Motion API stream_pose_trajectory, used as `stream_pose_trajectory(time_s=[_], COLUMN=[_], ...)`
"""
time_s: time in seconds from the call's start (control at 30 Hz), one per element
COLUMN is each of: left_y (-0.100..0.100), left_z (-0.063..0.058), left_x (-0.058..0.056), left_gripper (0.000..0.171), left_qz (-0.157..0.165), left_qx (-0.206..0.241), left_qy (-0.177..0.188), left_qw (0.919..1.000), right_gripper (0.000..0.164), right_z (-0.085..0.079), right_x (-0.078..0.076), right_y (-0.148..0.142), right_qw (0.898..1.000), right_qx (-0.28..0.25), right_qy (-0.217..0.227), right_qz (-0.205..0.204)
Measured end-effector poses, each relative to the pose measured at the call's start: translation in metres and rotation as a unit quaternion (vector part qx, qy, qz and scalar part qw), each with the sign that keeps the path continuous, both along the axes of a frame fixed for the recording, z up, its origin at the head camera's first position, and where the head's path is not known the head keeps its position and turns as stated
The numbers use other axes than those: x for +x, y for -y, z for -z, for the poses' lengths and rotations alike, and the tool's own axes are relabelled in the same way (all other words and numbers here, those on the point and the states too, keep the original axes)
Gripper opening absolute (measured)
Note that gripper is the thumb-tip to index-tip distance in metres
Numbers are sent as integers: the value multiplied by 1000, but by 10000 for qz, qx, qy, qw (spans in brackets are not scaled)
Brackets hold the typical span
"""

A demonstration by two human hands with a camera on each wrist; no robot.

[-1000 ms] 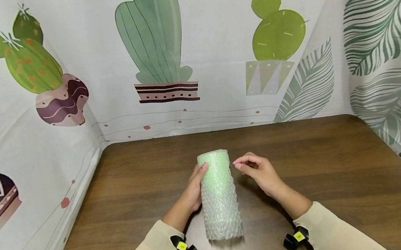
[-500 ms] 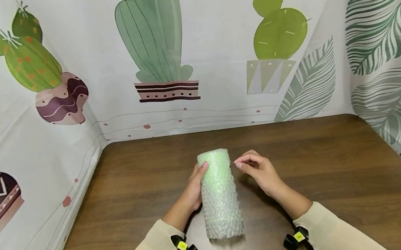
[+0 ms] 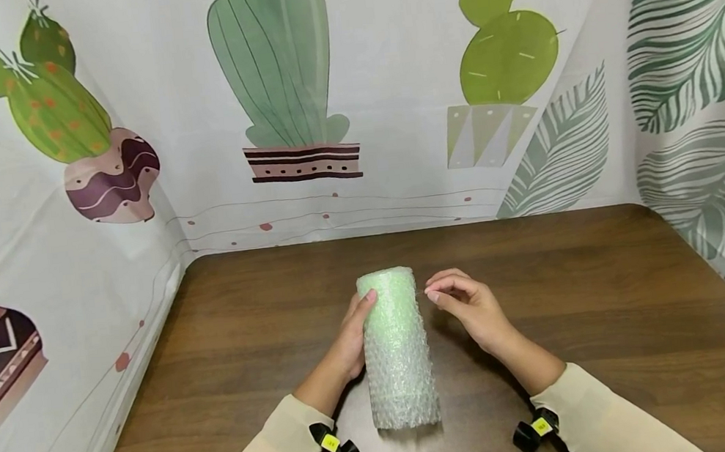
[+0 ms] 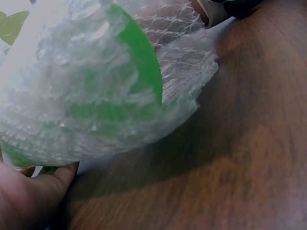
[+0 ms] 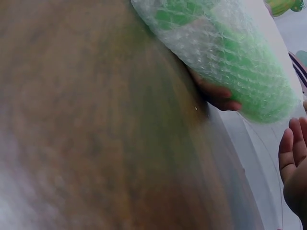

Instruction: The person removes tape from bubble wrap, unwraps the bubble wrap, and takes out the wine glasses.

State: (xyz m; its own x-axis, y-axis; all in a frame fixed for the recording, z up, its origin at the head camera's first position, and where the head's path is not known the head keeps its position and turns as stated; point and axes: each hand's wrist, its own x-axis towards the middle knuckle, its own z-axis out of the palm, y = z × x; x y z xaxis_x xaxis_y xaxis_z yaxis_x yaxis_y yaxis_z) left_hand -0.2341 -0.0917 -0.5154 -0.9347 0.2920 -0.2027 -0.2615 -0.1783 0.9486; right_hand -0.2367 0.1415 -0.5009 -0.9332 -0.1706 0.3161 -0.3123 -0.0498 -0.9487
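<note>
Right hand (image 3: 480, 311) has drawn slightly farther from the bubble-wrapped cylinder (image 3: 399, 358), lower centre; its fingertips narrow, any hold undeterminable; left hand (image 3: 351, 339) grips, apparently steadying; next calls for light right-hand contact

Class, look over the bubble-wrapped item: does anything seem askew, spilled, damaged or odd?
Nothing looks spilled or plainly damaged. Slightly odd: the bubble wrap runs on past the edge of the green item in the left wrist view, so its end nearest the person looks loose and unfilled.
</note>
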Motion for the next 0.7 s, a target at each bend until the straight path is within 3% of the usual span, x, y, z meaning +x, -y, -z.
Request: stream_pose_trajectory(time_s=[0.43,0.7], left_y=[-2,1], left_z=[-3,0], left_x=[0,0], left_gripper=[64,68], left_qz=[-266,-67], left_qx=[-54,5], left_qy=[-95,-93], left_qw=[9996,9999], right_gripper=[23,28], right_z=[-2,-2], right_x=[-3,-5], right_y=[-3,-8], right_qw=[9972,9951], right_qx=[-600,-583], right_qy=[45,143], right_qz=[-441,-791])
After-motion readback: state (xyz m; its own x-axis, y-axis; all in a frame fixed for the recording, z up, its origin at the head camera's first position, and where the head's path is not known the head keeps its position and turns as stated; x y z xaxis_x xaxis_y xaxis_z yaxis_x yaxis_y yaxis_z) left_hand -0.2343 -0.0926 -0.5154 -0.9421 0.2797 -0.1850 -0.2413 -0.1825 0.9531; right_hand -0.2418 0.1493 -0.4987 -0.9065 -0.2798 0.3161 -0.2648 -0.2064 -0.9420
